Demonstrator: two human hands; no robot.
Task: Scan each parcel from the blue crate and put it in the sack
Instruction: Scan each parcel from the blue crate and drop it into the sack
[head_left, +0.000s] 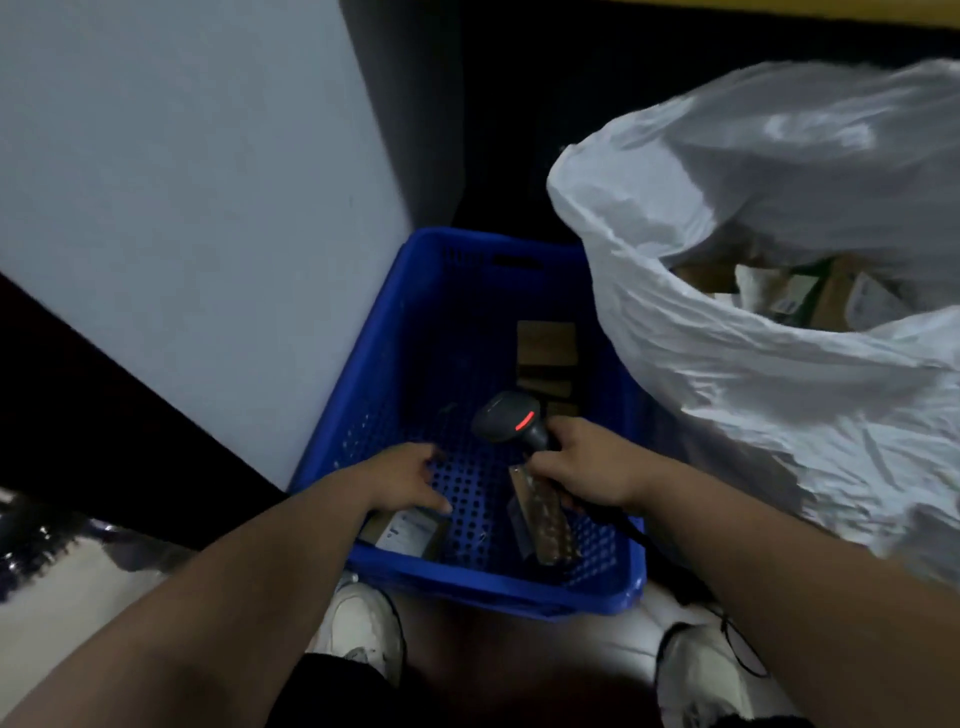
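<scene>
Head view: right hand (587, 467) grips one black handheld scanner (511, 418) inside blue perforated plastic crate (415, 332); left hand (410, 475), fingers loosely spread, touches labelled brown parcel (410, 532). About four parcels remain; white plastic sack (753, 364) just right.

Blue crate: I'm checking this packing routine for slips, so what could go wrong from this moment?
1. The right hand grips the scanner and also seems to touch the blister-pack parcel; handling both at once, it might drop one.
2. Brown boxes lie at the dim far side of the blue crate and could be missed.
3. The left hand hovers over the labelled parcel; its label looks partly covered, so a scan may fail.
</scene>
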